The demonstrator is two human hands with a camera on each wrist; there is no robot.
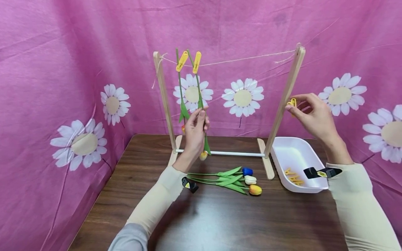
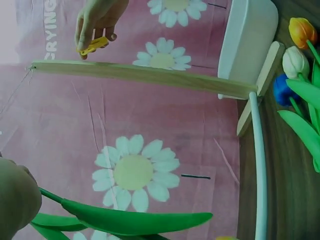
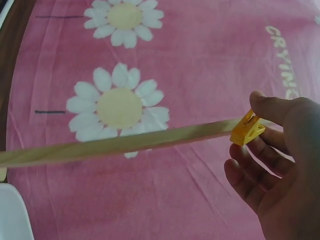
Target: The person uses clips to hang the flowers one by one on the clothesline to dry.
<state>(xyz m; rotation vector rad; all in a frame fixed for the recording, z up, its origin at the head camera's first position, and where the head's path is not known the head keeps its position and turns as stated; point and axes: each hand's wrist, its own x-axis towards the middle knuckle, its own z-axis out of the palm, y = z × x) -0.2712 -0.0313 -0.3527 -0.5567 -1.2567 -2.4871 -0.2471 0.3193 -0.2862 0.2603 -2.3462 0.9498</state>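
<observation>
My left hand (image 1: pixel 195 131) grips the green stem of a yellow-and-white tulip (image 1: pixel 203 155) hanging head down, with its leaf showing below the fingers. A yellow clothespin (image 1: pixel 196 63) is on that stem up at the string (image 1: pixel 242 60). Just left of it hangs a second tulip (image 1: pixel 184 111), partly behind the hand, under another yellow clothespin (image 1: pixel 181 62). Out by the right post, my right hand (image 1: pixel 318 116) pinches a yellow clothespin (image 3: pixel 246 131) between thumb and index finger, its other fingers loosely bent in the right wrist view.
Two wooden posts, left (image 1: pixel 164 101) and right (image 1: pixel 285 101), hold the string, with a white rod (image 1: pixel 232 153) between their feet. Blue, white and orange-yellow tulips (image 1: pixel 255 190) lie in front. A white basin (image 1: pixel 299 150) at right contains several yellow clothespins (image 1: pixel 293 178).
</observation>
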